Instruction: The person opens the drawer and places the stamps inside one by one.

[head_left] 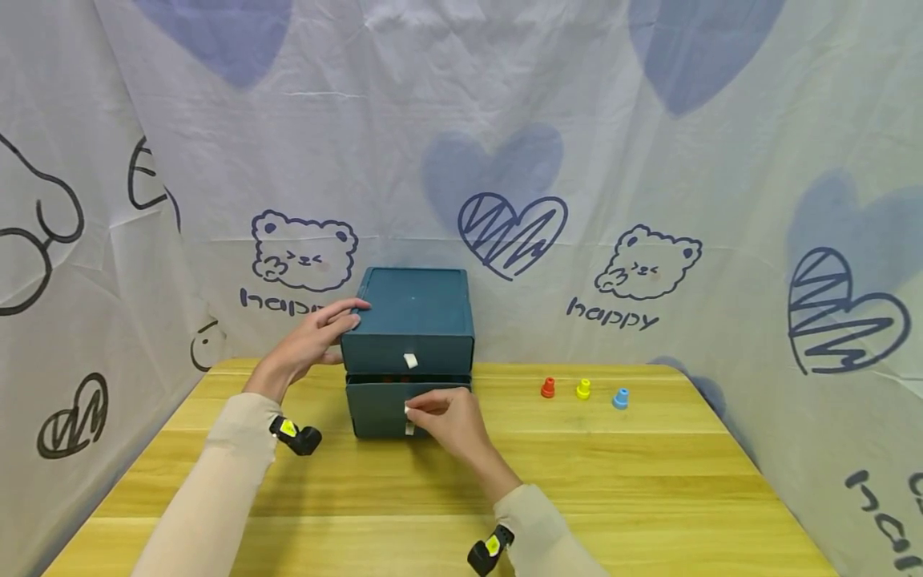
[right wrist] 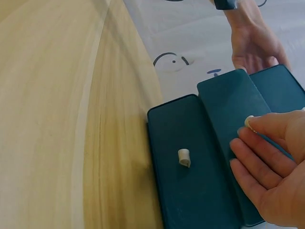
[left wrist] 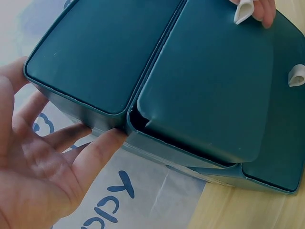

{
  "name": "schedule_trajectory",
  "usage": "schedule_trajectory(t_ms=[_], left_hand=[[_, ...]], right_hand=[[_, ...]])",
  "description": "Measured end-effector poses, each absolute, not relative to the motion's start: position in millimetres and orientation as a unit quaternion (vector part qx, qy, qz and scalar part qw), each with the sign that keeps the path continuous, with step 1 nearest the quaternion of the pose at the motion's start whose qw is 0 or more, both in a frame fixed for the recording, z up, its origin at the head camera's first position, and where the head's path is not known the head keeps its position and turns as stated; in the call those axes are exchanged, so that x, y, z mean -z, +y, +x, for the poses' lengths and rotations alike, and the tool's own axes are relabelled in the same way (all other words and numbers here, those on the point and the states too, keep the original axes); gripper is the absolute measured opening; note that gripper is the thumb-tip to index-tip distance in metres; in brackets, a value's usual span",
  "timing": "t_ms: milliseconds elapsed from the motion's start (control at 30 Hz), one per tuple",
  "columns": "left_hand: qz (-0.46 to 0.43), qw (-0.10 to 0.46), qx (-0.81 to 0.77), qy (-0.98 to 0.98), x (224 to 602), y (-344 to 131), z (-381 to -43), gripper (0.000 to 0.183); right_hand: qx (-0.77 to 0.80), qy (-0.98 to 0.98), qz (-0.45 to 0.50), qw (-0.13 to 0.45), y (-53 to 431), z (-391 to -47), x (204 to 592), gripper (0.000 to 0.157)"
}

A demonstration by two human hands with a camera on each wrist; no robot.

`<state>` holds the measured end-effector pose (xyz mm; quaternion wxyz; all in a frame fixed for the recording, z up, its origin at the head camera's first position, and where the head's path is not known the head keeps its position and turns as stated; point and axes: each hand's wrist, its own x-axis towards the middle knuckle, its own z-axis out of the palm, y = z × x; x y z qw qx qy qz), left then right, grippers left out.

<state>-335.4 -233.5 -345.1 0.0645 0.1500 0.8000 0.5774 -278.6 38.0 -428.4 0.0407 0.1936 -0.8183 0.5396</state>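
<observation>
A dark teal drawer cabinet (head_left: pixel 414 300) with three stacked drawers stands on the table. Its middle drawer (head_left: pixel 375 405) is pulled partly out, tipped slightly, with a narrow gap above it where something reddish shows faintly. My right hand (head_left: pixel 450 421) pinches the middle drawer's white pull tab (right wrist: pixel 249 122) between thumb and forefinger, the other fingers extended. My left hand (head_left: pixel 310 344) rests against the cabinet's upper left side, fingertips on the top edge and thumb lower on the side. White tabs also mark the top drawer (head_left: pixel 375 353) and the bottom drawer (right wrist: pixel 190 191).
On the wooden table (head_left: pixel 613 473), right of the cabinet, stand a red peg-like piece (head_left: pixel 548 388), a yellow one (head_left: pixel 583 389) and a blue one (head_left: pixel 620 398) in a row. A white printed cloth (head_left: pixel 404 176) hangs close behind the cabinet and along both sides.
</observation>
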Motion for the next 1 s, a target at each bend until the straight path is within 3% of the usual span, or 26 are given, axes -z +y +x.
schedule_trajectory(t_ms=[700,1000], left_hand=[[0.148,0.053,-0.586,0.795,343,-232,-335,0.057],[0.123,0.042,-0.597,0.791,343,-231,-336,0.054]], right_hand=[[-0.575,-0.8,0.164,0.042,33,-298,436,0.008],[-0.607,-0.77,0.197,-0.002,41,-293,435,0.016]])
